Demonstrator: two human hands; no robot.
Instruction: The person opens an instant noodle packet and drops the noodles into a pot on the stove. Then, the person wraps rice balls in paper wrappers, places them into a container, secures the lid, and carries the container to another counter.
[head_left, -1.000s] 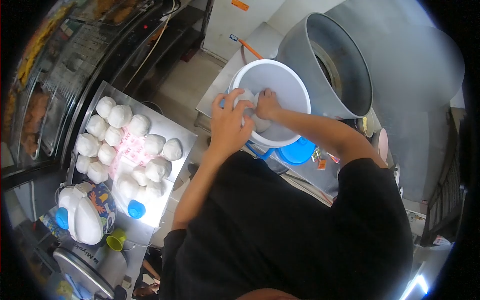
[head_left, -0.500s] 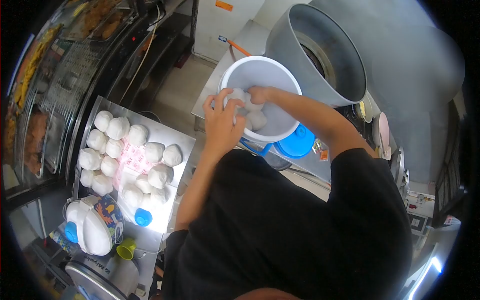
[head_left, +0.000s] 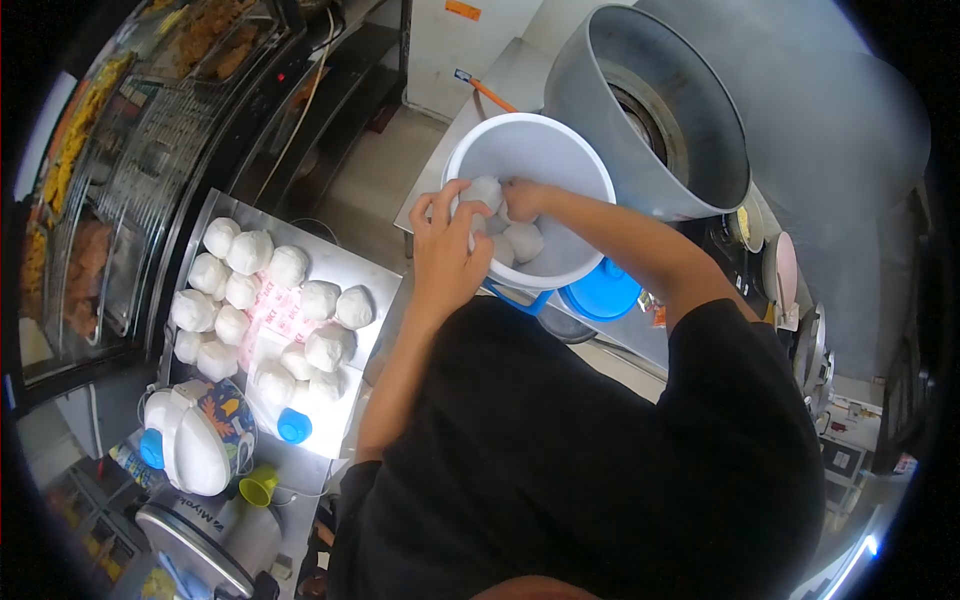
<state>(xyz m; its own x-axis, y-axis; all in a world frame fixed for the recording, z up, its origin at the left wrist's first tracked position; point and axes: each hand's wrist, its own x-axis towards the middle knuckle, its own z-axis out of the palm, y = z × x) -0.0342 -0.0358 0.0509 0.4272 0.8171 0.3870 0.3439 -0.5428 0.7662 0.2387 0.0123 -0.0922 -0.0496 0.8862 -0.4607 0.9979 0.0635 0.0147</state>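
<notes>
Mostly left side: white balls [head_left: 522,242] in bucket [head_left: 563,160]

L hand [head_left: 450,243] open at left rim, fingers spread, bent by balls; R hand [head_left: 522,198] inside against balls, grip can't tell. Room btwn balls & bucket's right wall. Round plastic rim; balls matte, lumpy. Metal drum [head_left: 575,82] close beside.

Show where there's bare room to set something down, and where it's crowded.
Bare steel shows on the table between its balls and its right corner, and on the counter between the orange stick and the drum. Crowded: the bucket, where the left hand, right hand and more balls bunch together, and the table's left side.
</notes>
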